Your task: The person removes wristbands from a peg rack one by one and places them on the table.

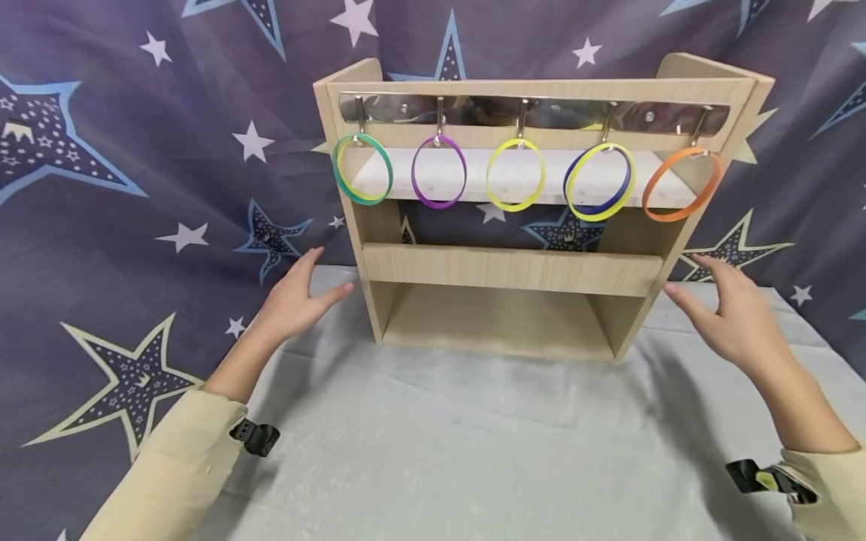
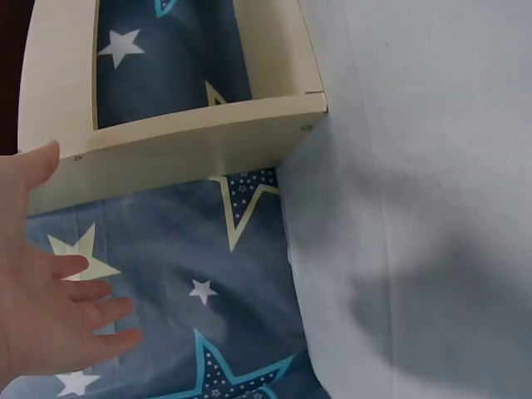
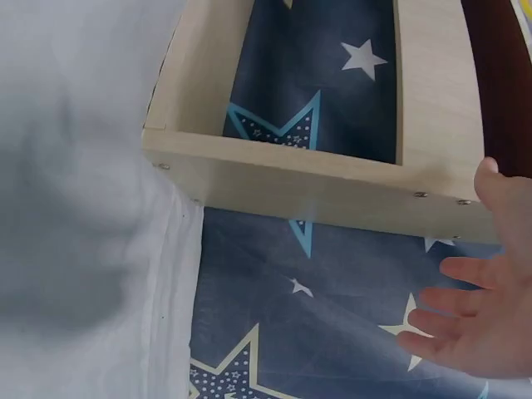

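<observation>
A light wooden shelf unit (image 1: 512, 269) stands on the cloth-covered table. Along its upper front runs a shiny metal strip (image 1: 483, 111) with several hooks. Rings hang from them: a green ring (image 1: 390, 169) with a yellow one, a purple ring (image 1: 465, 174), a yellow ring (image 1: 543, 176), a blue ring (image 1: 567, 176) paired with a yellow one, and an orange ring (image 1: 676, 216). My left hand (image 1: 295, 300), fingers spread, is left of the unit, apart from it. Opposite, my right hand (image 1: 734, 319) has its thumb close to the right side panel; whether they touch I cannot tell. Neither hand holds anything.
Pale grey cloth (image 1: 433, 436) covers the table in front of the unit. A dark star-patterned curtain (image 1: 203, 143) hangs behind and to both sides. Inside the unit is a white shelf board (image 1: 476, 161), with a compartment floor (image 1: 497, 319) at the bottom.
</observation>
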Motion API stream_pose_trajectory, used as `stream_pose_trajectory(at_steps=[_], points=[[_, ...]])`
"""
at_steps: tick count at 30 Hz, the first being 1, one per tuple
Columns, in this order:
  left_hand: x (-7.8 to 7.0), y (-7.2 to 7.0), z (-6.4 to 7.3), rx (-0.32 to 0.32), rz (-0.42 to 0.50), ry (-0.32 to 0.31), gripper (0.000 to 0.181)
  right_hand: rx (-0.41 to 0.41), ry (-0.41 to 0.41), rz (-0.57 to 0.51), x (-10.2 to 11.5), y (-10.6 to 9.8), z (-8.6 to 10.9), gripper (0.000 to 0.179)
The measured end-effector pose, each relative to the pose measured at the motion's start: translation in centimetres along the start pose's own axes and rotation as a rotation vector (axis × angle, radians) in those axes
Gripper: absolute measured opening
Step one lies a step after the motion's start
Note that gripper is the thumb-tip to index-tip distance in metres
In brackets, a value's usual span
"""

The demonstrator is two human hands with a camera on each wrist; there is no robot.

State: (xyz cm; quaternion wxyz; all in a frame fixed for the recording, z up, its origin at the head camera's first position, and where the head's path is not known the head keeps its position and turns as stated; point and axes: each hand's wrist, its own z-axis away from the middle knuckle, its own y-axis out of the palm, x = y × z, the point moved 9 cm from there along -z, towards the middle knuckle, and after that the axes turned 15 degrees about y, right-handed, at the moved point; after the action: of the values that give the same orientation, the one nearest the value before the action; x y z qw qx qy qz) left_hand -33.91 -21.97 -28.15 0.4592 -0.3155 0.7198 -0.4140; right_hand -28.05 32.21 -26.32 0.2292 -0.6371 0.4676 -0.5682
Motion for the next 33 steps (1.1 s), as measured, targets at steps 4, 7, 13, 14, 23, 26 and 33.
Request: stream_pose_trajectory(at_steps=[4, 7, 13, 14, 23, 26, 33], points=[[-0.1, 0.1, -0.1, -0.020, 0.076, -0.015, 0.089, -0.059, 0.019, -0.008, 0.3, -0.8, 0.7, 0.062], [-0.3, 0.1, -0.2, -0.057, 0.124, -0.005, 0.084, -0.071, 0.036, -0.016, 0.6, -1.1, 1.2, 0.059], [-0.7, -0.1, -0.4, -0.136, 0.241, -0.026, 0.081, -0.146, 0.009, -0.076, 2.1, -1.9, 2.5, 0.051], [-0.8, -0.1, -0.4, -0.144, 0.253, -0.029, 0.080, -0.168, -0.012, -0.090, 2.5, -2.0, 2.7, 0.049], [-2.0, -0.6, -1.3, -0.243, 0.343, 0.075, 0.064, -0.306, -0.195, -0.181, 6.7, -2.4, 4.6, 0.042], [-2.3, -0.8, -1.4, -0.269, 0.373, 0.104, 0.061, -0.304, -0.242, -0.215, 8.2, -2.1, 5.0, 0.040], [-3.0, -1.2, -2.0, -0.311, 0.442, 0.138, 0.056, -0.251, -0.305, -0.240, 11.2, -0.7, 5.3, 0.037]])
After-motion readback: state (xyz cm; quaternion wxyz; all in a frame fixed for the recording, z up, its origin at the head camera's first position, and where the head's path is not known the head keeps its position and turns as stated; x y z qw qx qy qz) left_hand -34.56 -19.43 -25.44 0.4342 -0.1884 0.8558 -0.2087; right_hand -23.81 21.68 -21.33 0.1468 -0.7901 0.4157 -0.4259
